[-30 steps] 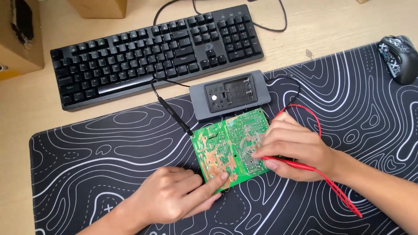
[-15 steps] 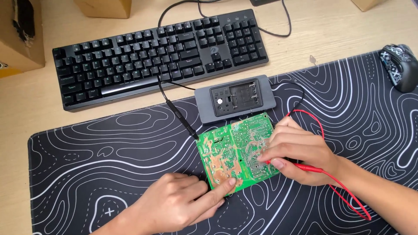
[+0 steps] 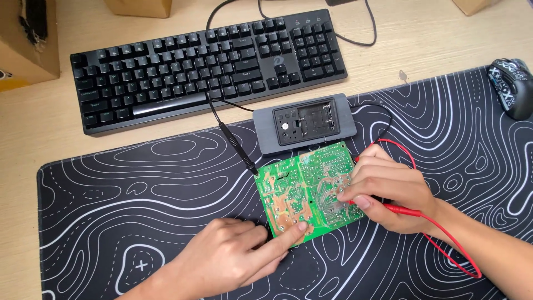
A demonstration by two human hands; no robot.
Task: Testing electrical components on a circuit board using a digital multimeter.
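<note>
A green circuit board (image 3: pixel 310 191) lies solder side up on the desk mat, just below a grey meter, tilted so its long edges run from about 11 o'clock to 5 o'clock. It is a flat rectangle with a glossy surface, pale copper-toned patches on its left half and fine silvery solder dots across its right half.

The left hand (image 3: pixel 230 258) comes in from 7 o'clock — fingers loosely curled, forefinger stretched out and pressing the board's lower edge. The right hand (image 3: pixel 388 191) rests over the board's right edge at 3 o'clock, fingers closed around a red probe (image 3: pixel 397 209) whose tip is hidden under the fingertips on the board. A thin red lead (image 3: pixel 444 244) loops from it toward 5 o'clock. A black probe (image 3: pixel 236 147) lies free on the mat at 10 o'clock from the board, its point touching the board's upper left corner.

Against the frame a second ago, the board sits much the same way, the left forefinger has stayed on the lower edge, and the right hand keeps its grip; the view has shifted slightly.

The grey meter (image 3: pixel 305 123) is a rounded slab with a dark recessed face. The mat (image 3: pixel 139 194) is black cloth with white contour-like lines. At 12 o'clock stands a black keyboard (image 3: pixel 205 64) on the pale wooden desk (image 3: pixel 33 128); a patterned mouse (image 3: pixel 513 86) sits at 2 o'clock.
</note>
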